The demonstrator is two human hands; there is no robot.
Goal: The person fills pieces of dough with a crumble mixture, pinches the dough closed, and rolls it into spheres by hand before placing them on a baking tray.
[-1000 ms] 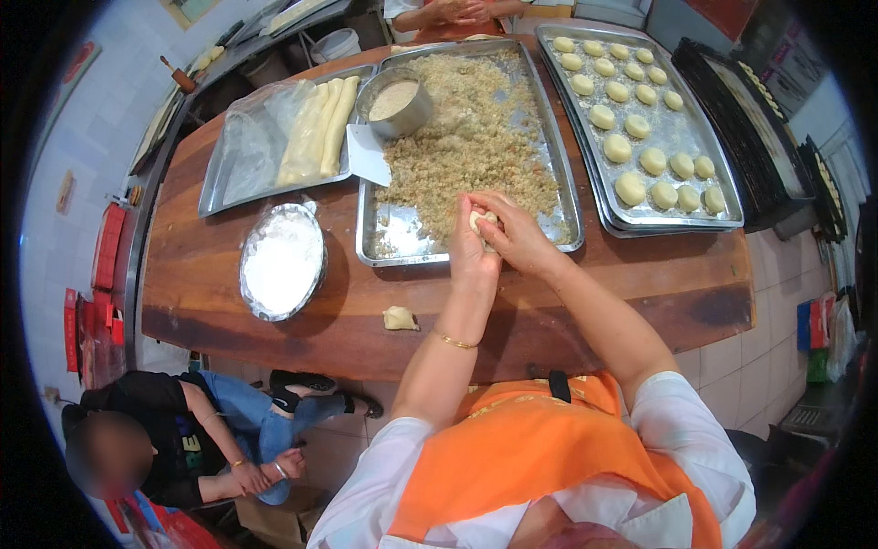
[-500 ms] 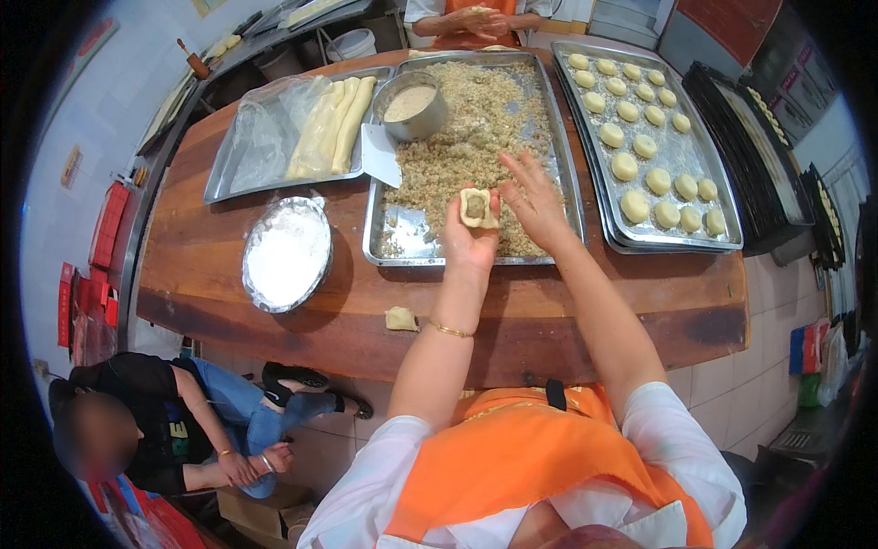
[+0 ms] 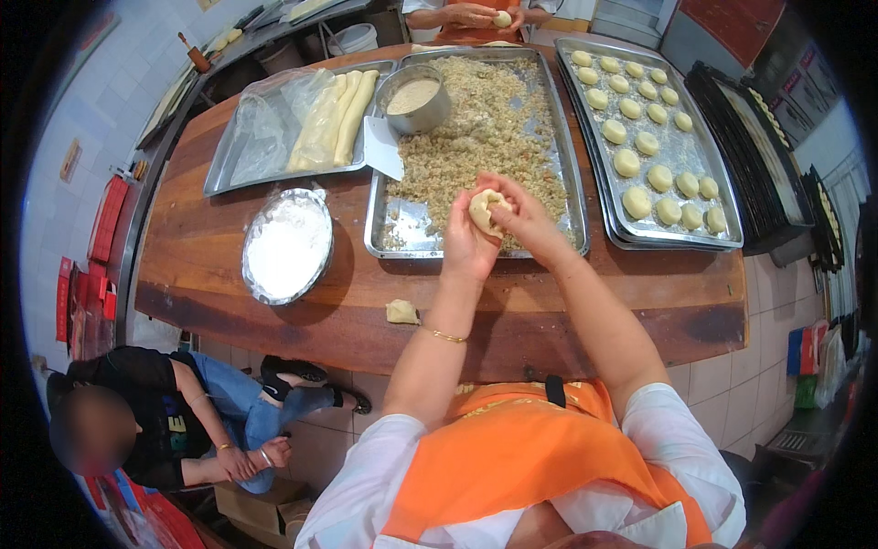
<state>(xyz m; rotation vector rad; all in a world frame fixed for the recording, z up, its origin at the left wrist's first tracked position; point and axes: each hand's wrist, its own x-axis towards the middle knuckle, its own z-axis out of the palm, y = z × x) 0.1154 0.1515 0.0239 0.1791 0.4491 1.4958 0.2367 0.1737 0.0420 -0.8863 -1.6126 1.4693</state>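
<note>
A pale lump of dough (image 3: 484, 207) rests in my left hand (image 3: 465, 247), cupped from below. My right hand (image 3: 526, 218) pinches its top from the right, fingers curled over it. Both hands hover over the near end of a metal tray of crumbly filling (image 3: 476, 137) on the wooden table (image 3: 229, 265). A small scrap of dough (image 3: 401, 312) lies on the table near my left forearm.
A round foil pan of flour (image 3: 286, 245) stands at the left. A tray of dough logs under plastic (image 3: 315, 119) sits behind it, a metal bowl (image 3: 413, 97) and a white scraper (image 3: 383, 146) beside. At the right, a tray of several dough balls (image 3: 645, 137). Another person's hands (image 3: 476, 16) work opposite; a person (image 3: 174, 421) crouches at lower left.
The dough was flat and open in my left palm; now my right fingers have gathered it closed into a lump. Both hands stayed over the filling tray.
</note>
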